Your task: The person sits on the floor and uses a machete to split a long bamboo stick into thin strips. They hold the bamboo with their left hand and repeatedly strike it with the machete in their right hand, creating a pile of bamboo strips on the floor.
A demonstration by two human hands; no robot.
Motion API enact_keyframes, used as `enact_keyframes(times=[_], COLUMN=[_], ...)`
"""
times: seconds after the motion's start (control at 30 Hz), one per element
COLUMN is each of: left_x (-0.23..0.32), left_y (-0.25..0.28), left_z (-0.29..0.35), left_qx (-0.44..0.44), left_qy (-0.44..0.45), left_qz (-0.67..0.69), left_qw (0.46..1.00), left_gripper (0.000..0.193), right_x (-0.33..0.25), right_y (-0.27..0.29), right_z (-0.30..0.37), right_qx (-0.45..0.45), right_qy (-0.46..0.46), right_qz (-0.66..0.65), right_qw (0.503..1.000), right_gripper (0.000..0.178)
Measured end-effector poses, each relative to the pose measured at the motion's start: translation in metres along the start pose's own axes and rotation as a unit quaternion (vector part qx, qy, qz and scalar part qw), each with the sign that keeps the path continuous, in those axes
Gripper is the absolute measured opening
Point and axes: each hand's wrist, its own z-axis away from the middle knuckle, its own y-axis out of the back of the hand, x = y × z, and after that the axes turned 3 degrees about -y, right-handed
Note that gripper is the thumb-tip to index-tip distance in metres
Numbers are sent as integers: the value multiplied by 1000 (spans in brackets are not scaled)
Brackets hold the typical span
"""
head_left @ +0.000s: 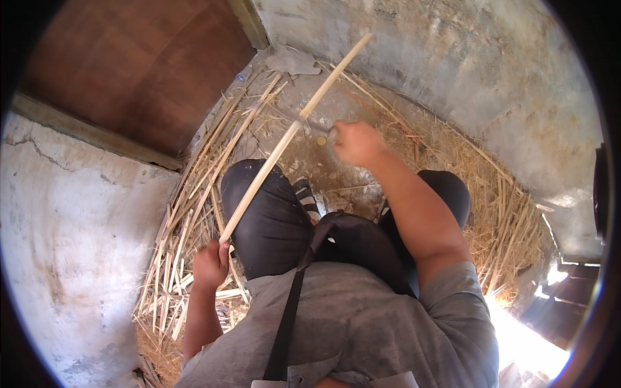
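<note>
— Hands first: where are they?

— Left hand (pixel 210 264) is low on the left, its grip closed tight around the near end of a long pale stick (pixel 294 129). The stick runs up and to the right from there, crossing over the left knee (pixel 262 213) and ending near the grey wall (pixel 453 58).

— And the right hand?

— Right hand (pixel 356 142) is stretched forward, grip pressed shut on the handle of a knife (pixel 315 127). The blade meets the stick about midway along it.

— Any container about?

— Only a black bag (pixel 352 242) in the lap, its strap running down over the grey shirt. Whether anything is in it, I cannot tell; it looks closed.

— What lies around?

— Split cane strips (pixel 194 200) heaped on the floor at the left, and a bed of straw-like shavings (pixel 498 213) curving round on the right. A striped sandal (pixel 306 197) shows between the knees. A brown door (pixel 139 71) stands at upper left.
</note>
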Motion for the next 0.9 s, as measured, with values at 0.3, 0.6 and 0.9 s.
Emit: enact_keyframes(times=[0.3,0.6,0.9], left_x=[3,-10,-1], left_y=[23,32,38], left_z=[-19,-13,-17], left_qx=[-48,-124,-157], left_qy=[1,56,83], left_qz=[99,159,177], left_qw=[994,978,968], left_gripper=[42,55,63], right_x=[53,-16,17], right_y=[-32,-10,-10], right_z=[-27,9,-13], right_qx=[43,-37,-9], right_qy=[37,132,73], right_qz=[-38,0,-85], right_qw=[998,991,994], right_gripper=[36,41,37])
